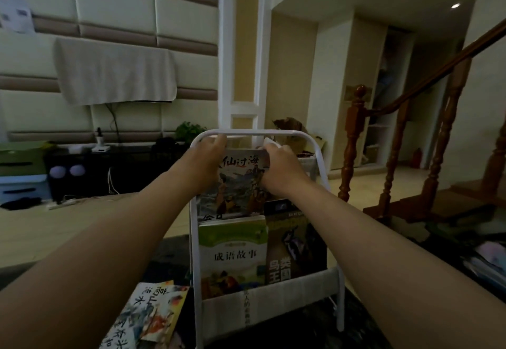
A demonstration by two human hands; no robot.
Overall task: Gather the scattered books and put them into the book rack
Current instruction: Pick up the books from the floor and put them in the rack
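A white metal book rack [325,173] with fabric pockets stands in front of me. Its lower pocket holds a green-covered book [232,252] and a dark book [293,241] side by side. In the upper pocket sits an illustrated book [238,184]. My left hand [205,162] grips that book's upper left edge, just below the rack's top bar. My right hand [279,167] grips its upper right edge. Two colourful books [153,313] lie scattered on the dark surface at the rack's lower left.
A wooden stair railing [397,156] rises to the right of the rack. More items [490,261] lie at the far right edge. Behind are a low dark cabinet [109,167] and a cloth-covered screen [115,71] on the wall.
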